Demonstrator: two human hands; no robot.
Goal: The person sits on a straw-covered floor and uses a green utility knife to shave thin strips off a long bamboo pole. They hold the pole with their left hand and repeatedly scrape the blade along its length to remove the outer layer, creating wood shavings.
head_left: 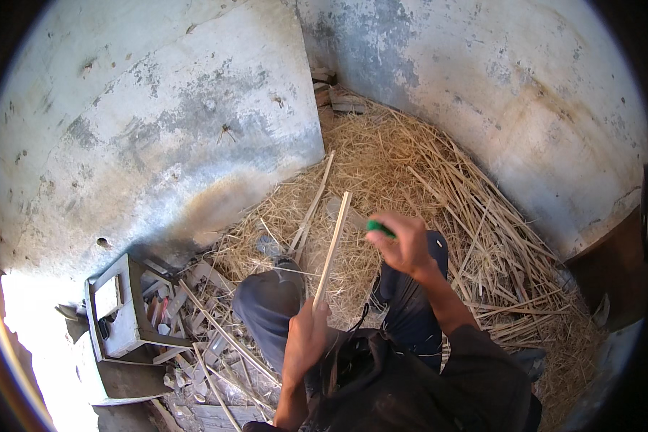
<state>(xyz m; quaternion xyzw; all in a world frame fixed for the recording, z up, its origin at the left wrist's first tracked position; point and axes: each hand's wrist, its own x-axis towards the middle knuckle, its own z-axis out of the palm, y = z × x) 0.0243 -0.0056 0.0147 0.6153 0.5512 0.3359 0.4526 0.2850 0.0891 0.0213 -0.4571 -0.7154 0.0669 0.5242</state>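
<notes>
In the fingers of my left hand (307, 337) stands a pale strip of split wood or bamboo (333, 241), tilted up and away from me between my knees. My right hand (405, 243), a little blurred, is closed round a green-handled tool (380, 229) to the right of the strip's upper end. A faint, smeared pale shape (347, 214) lies between that handle and the strip; whether it is a blade I cannot tell. Hand and strip are apart, as far as this view shows.
Shavings (381, 144) cover the floor around my legs. Many long strips (493, 237) lie heaped along the right wall. At left stand a worn wooden box frame (126, 306) and scrap pieces. Stained walls (194, 93) close in ahead; two loose strips (314, 209) lie beyond my left knee.
</notes>
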